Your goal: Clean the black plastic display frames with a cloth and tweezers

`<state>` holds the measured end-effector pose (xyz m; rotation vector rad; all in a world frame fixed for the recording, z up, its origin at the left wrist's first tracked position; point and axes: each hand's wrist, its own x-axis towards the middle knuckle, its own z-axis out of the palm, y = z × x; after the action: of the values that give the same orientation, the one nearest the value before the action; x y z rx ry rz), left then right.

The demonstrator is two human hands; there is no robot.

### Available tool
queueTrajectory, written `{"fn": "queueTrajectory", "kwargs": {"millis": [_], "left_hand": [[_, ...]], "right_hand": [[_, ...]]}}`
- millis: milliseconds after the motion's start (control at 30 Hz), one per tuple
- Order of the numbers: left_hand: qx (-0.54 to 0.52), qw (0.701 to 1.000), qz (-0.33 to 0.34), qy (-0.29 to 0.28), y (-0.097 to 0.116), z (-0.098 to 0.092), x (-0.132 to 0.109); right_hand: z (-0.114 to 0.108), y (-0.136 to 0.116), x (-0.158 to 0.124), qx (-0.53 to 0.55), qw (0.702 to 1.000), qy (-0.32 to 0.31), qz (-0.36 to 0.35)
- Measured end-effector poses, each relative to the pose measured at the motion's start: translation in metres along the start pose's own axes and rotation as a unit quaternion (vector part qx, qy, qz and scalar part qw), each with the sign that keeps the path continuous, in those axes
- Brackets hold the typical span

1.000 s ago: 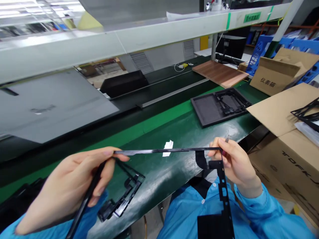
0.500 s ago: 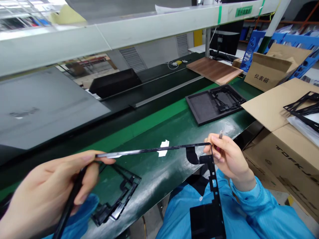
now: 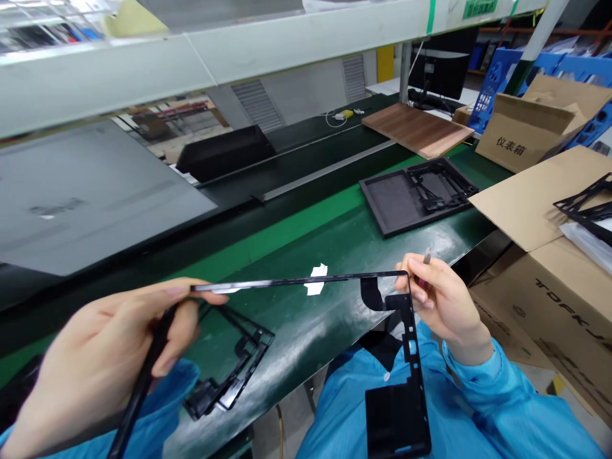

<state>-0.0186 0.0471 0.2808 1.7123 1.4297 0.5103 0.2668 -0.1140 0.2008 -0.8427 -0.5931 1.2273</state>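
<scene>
A thin black plastic frame (image 3: 287, 281) is held up in front of me, its long edge running between my hands. My left hand (image 3: 115, 338) pinches its left corner between thumb and fingers. At the right corner, my right hand (image 3: 442, 299) grips the frame and also holds a slim tool (image 3: 427, 256) whose tip pokes up past the fingers; its kind is unclear. The frame's right side, with cutouts and a wide dark panel (image 3: 398, 417), hangs down before my blue sleeve and jacket. Below my left hand, another black frame (image 3: 255, 347) lies on the green bench (image 3: 296, 325).
A dark tray (image 3: 389, 204) holds more black frames at the bench's far right. A white paper scrap (image 3: 316, 279) lies mid-bench. Cardboard boxes (image 3: 540, 299) stand right, with a black frame on one. A wooden board (image 3: 415, 127) lies behind; a shelf beam (image 3: 239, 57) crosses overhead.
The view has shifted slightly, so the surroundings sit a little to the right and higher. Both hands keep their hold on the frame, whose pose is nearly the same.
</scene>
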Motion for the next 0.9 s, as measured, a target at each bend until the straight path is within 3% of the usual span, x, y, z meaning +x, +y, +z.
{"fn": "queueTrajectory", "kwargs": {"millis": [133,400,900], "left_hand": [[-0.064,0.997,-0.051,0.017,0.003,0.005,-0.003],[-0.048,0.998,-0.047,-0.013,-0.034,-0.013,0.029],[-0.054,0.996,-0.072,-0.003,-0.01,0.008,0.032]], "right_hand": [[-0.001,-0.001,0.0,-0.027,1.0,0.007,0.003],[0.0,0.0,0.004,-0.007,1.0,-0.006,0.006],[-0.009,0.002,0.021,0.008,1.0,-0.009,0.002]]}}
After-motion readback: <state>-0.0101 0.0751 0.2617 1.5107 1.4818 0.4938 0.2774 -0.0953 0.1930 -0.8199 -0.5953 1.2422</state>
